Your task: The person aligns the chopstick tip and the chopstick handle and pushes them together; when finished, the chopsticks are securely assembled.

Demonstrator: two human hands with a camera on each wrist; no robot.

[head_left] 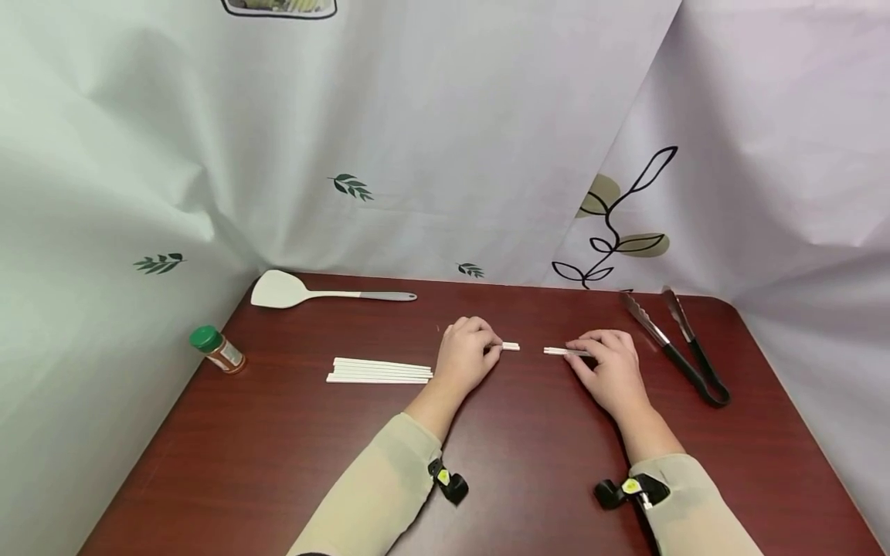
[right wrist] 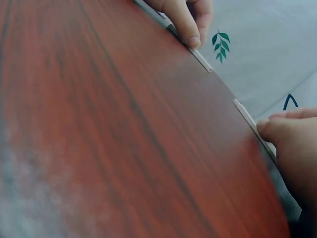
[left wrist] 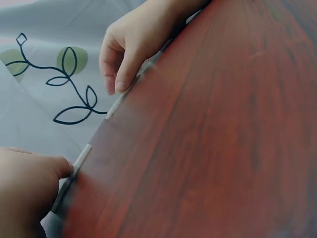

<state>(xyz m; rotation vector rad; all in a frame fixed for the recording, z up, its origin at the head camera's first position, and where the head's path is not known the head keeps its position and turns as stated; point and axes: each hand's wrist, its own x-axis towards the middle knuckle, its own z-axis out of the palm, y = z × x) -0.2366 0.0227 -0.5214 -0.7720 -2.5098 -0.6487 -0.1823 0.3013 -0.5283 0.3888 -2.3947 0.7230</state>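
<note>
Just right of centre, my left hand [head_left: 467, 357] pinches a few slim white sticks [head_left: 511, 347] between thumb and fingers, their ends poking out to the right. Across a small gap, the thumb and fingers of my right hand [head_left: 612, 372] pinch another little bundle of white sticks [head_left: 554, 351], lined up with the first. Both bundles lie low along the tabletop, and the fingers cover part of each. In the right wrist view, one stick [right wrist: 243, 112] shows in front of the right thumb. Several longer-looking white sticks [head_left: 378, 372] lie side by side, left of my left wrist.
A white spatula [head_left: 280, 290] with a grey handle end lies along the back edge. At the left edge stands a green-capped spice jar [head_left: 225, 354]. Tongs [head_left: 684, 351] with black handles lie right of my right hand. White printed cloth [head_left: 445, 139] surrounds the dark red table [head_left: 229, 463].
</note>
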